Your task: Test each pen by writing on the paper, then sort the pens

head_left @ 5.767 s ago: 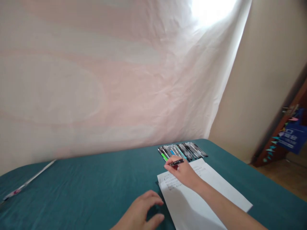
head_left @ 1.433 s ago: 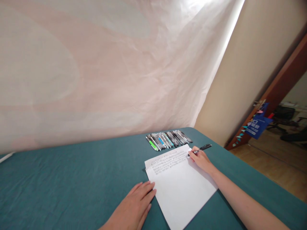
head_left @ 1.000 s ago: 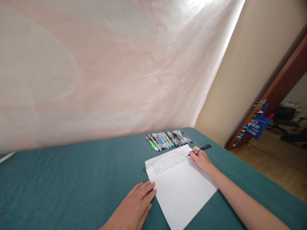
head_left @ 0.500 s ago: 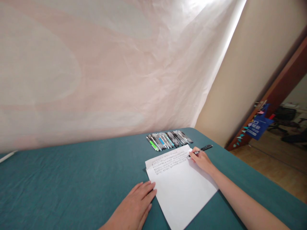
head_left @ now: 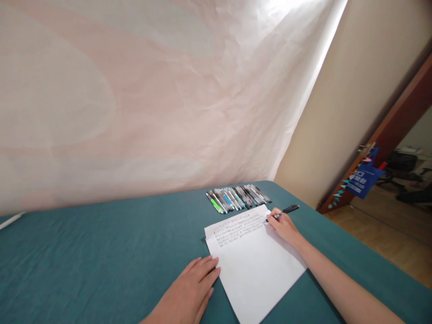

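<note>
White paper (head_left: 253, 274) lies at a slant on the table, with rows of small dark handwriting across its upper part; a second sheet edge shows at the top. My right hand (head_left: 284, 226) pinches a black pen (head_left: 290, 209) near its tip, which is at the right end of the written lines. The pen's rear end points up and to the right. My left hand (head_left: 194, 285) lies flat on the table, fingers stretched out, its fingertips on the paper's left edge.
Several pens (head_left: 238, 198) lie side by side beyond the paper, one bright green. A teal cloth (head_left: 101, 261) covers the table. A white stick-like object (head_left: 11, 220) is at the far left. Behind hangs a pale pink sheet (head_left: 168, 99); a blue bag (head_left: 364, 180) hangs by the door at right.
Hardly anything differs. My right hand and the pen stay at almost the same spot on the paper, and my left hand has not moved.
</note>
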Motion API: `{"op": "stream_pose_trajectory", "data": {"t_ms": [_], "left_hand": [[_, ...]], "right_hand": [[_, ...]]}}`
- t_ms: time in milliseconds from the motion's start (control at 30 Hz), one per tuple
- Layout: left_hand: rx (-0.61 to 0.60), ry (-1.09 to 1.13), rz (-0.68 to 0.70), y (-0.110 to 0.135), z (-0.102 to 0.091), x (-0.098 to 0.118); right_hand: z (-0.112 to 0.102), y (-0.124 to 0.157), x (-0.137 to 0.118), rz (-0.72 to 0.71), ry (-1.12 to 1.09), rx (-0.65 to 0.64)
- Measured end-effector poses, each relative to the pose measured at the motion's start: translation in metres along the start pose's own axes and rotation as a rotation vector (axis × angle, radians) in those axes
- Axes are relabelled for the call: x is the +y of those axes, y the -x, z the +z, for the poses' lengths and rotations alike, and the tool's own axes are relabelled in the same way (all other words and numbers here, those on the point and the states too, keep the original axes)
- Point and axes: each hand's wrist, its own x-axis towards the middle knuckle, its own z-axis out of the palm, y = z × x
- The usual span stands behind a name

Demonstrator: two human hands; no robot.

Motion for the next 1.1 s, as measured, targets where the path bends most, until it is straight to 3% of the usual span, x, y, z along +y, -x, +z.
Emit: {"op": "stream_pose_trajectory", "data": {"t_ms": [500,700,900,1100], "left_hand": [[0.017,-0.019,0.022,-0.001,-0.001,-0.002],[0.034,0.001,0.088,0.000,0.014,-0.013],[0.081,0.018,0.118,0.003,0.031,-0.023],[0.033,-0.020,0.107,0.002,0.027,-0.020]], "right_hand": [[-0.004,0.000,-0.005,0.008,-0.016,-0.003],[-0.005,0.003,0.002,0.024,-0.088,0.095],[-0.006,-0.005,0.037,0.055,0.155,0.110],[-0.011,-0.010,0.047,0.145,0.389,0.051]]}}
